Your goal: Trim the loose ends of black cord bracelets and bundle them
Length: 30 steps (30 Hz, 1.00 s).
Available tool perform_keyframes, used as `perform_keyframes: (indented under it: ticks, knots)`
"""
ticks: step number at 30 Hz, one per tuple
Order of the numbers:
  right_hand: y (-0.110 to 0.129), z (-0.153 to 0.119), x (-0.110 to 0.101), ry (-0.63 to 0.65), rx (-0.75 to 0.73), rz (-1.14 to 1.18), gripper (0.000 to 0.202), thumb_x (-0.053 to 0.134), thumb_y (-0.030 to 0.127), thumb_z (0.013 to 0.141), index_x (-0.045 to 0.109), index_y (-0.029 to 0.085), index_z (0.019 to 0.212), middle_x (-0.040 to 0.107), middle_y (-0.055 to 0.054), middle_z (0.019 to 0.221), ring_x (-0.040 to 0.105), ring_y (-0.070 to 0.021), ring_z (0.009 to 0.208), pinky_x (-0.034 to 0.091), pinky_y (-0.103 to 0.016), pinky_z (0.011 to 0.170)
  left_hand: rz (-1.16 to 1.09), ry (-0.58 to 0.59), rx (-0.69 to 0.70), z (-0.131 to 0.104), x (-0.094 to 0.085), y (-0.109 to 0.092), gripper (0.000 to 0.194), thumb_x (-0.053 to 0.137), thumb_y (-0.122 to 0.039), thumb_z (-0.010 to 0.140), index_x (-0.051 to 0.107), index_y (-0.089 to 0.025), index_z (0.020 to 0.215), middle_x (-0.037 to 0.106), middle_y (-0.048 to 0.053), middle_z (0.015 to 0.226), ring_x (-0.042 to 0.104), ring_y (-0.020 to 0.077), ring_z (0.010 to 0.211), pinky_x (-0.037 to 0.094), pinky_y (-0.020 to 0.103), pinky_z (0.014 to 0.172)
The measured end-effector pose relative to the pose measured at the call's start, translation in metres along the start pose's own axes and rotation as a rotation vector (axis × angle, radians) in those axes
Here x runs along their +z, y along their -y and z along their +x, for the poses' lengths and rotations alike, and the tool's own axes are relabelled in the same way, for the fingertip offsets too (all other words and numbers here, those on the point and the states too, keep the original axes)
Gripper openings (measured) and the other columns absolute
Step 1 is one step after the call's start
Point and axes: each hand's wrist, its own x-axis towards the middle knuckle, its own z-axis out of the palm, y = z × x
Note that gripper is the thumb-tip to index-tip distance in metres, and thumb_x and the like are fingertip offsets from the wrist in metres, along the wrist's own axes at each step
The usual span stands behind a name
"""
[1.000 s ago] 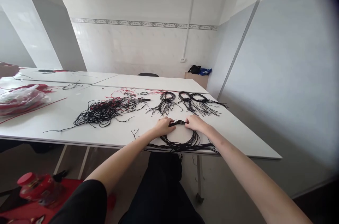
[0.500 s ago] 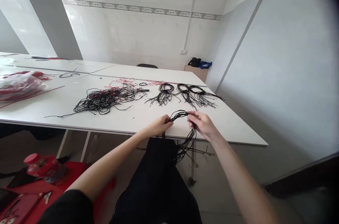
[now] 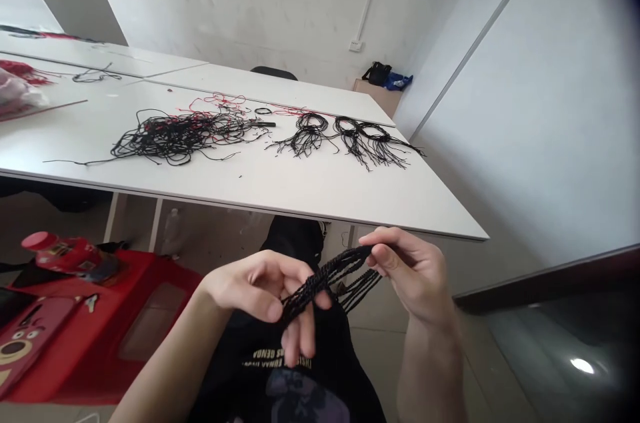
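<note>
Lifted off the counter [image 3: 300, 190], where it lay a second ago, a bundle of black cords [image 3: 323, 280] is now held just beyond the person's lap, short of the near edge. The left grip [image 3: 265, 283] is loose, its fingers spread and the cords running between thumb and fingers; the right grip [image 3: 413, 270] pinches the bundle's other end between thumb and fingertips, with more strands sagging beneath. Below the hands are dark clothes [image 3: 333, 346] with pale lettering. To the left, a red stool [image 3: 115, 356] bears a flat red item with a cartoon face [image 3: 43, 330], a set of keys [image 3: 91, 302] and, behind them, a red-capped bottle [image 3: 75, 258]. A clear bottle [image 3: 173, 230] stands on the floor beyond. On the white counter, a tangle of black cords [image 3: 170, 136] spreads at the middle left, while three looped black bundles [image 3: 351, 138] sit side by side to its right, their loose ends fanned toward the near edge. A clear plastic bag [image 3: 20, 93] with red contents shows at the left edge. Behind the tangle are red strands [image 3: 220, 101], near a small dark ring. Past the counter, a dark chair back [image 3: 274, 72] stands before the pale wall [image 3: 240, 3], with a black bag [image 3: 377, 73] and a blue bag [image 3: 399, 82] in the far corner.
</note>
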Motion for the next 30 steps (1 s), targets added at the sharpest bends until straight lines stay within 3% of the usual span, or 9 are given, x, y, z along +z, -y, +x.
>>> perform_keyframes:
  ticks: [2, 3, 6, 9, 11, 15, 18, 22, 30]
  knots:
    - [0.007, -0.004, 0.0, 0.023, -0.039, -0.056, 0.017, 0.063, 0.037, 0.087, 0.074, 0.023, 0.088, 0.062, -0.002, 0.066, 0.053, -0.0121, 0.055, 0.042, -0.024, 0.047, -0.083, 0.07, -0.031, 0.011, 0.012, 0.001, 0.048, 0.064, -0.04, 0.081, 0.06, -0.009, 0.117, 0.071, 0.014, 0.077, 0.063, 0.018, 0.051, 0.044, 0.025, 0.05]
    - [0.01, -0.005, -0.001, 0.046, -0.051, -0.078, 0.018, 0.063, 0.038, 0.087, 0.073, 0.023, 0.087, 0.063, -0.002, 0.066, 0.056, -0.0126, 0.057, 0.045, -0.024, 0.049, -0.127, 0.05, -0.02, 0.017, 0.02, 0.002, 0.048, 0.061, -0.043, 0.083, 0.062, -0.007, 0.115, 0.071, 0.015, 0.079, 0.064, 0.0187, 0.053, 0.045, 0.025, 0.05]
    - [0.016, -0.007, 0.0, 0.077, -0.034, -0.131, 0.02, 0.063, 0.039, 0.087, 0.072, 0.022, 0.088, 0.067, -0.002, 0.07, 0.062, -0.0144, 0.062, 0.052, -0.026, 0.059, -0.262, -0.126, 0.082, 0.036, 0.043, 0.008, 0.031, 0.054, -0.033, 0.091, 0.068, -0.007, 0.099, 0.073, 0.011, 0.076, 0.065, 0.0139, 0.053, 0.045, 0.018, 0.047]
    - [0.015, -0.015, 0.007, -0.13, 0.015, -0.145, 0.023, 0.065, 0.039, 0.085, 0.07, 0.021, 0.099, 0.069, -0.005, 0.089, 0.065, -0.0186, 0.084, 0.054, -0.031, 0.077, -0.314, -0.272, 0.204, 0.047, 0.064, 0.012, 0.022, 0.052, -0.021, 0.092, 0.069, -0.008, 0.099, 0.074, 0.01, 0.085, 0.068, 0.0114, 0.062, 0.048, 0.015, 0.054]
    - [0.014, -0.026, 0.014, -0.323, -0.006, -0.112, 0.023, 0.063, 0.038, 0.087, 0.066, 0.021, 0.102, 0.067, -0.007, 0.099, 0.063, -0.0198, 0.094, 0.052, -0.033, 0.084, -0.322, -0.356, 0.247, 0.049, 0.073, 0.014, 0.026, 0.051, -0.021, 0.093, 0.068, -0.009, 0.106, 0.072, 0.014, 0.103, 0.07, 0.0174, 0.085, 0.053, 0.021, 0.071]
    - [0.021, -0.051, 0.026, -0.472, -0.162, -0.135, 0.009, 0.056, 0.028, 0.091, 0.06, 0.021, 0.09, 0.058, -0.003, 0.087, 0.057, -0.0147, 0.081, 0.05, -0.026, 0.072, -0.29, -0.471, 0.278, 0.046, 0.08, 0.016, 0.03, 0.052, -0.025, 0.092, 0.066, -0.011, 0.114, 0.057, 0.017, 0.133, 0.05, 0.0292, 0.127, 0.045, 0.038, 0.099]
    - [0.032, -0.061, 0.028, -0.348, -0.207, -0.25, 0.004, 0.057, 0.023, 0.09, 0.057, 0.021, 0.086, 0.053, 0.001, 0.078, 0.052, -0.0111, 0.071, 0.045, -0.021, 0.065, -0.192, -0.563, 0.32, 0.046, 0.083, 0.019, 0.026, 0.058, -0.02, 0.089, 0.068, -0.016, 0.113, 0.052, 0.011, 0.14, 0.041, 0.0301, 0.134, 0.042, 0.042, 0.103]
    - [0.04, -0.062, 0.029, -0.056, -0.136, -0.347, 0.01, 0.061, 0.023, 0.087, 0.058, 0.02, 0.078, 0.057, 0.003, 0.071, 0.053, -0.0101, 0.066, 0.043, -0.02, 0.062, -0.136, -0.623, 0.323, 0.047, 0.086, 0.021, 0.024, 0.059, -0.017, 0.088, 0.07, -0.018, 0.11, 0.053, 0.006, 0.14, 0.039, 0.0253, 0.136, 0.045, 0.031, 0.1]
    - [0.034, -0.062, 0.03, -0.027, -0.113, -0.372, 0.009, 0.059, 0.018, 0.088, 0.063, 0.021, 0.081, 0.064, 0.003, 0.078, 0.06, -0.009, 0.072, 0.046, -0.018, 0.066, -0.17, -0.573, 0.311, 0.044, 0.079, 0.02, 0.027, 0.059, -0.019, 0.09, 0.066, -0.016, 0.116, 0.068, 0.012, 0.118, 0.06, 0.0214, 0.116, 0.045, 0.029, 0.1]
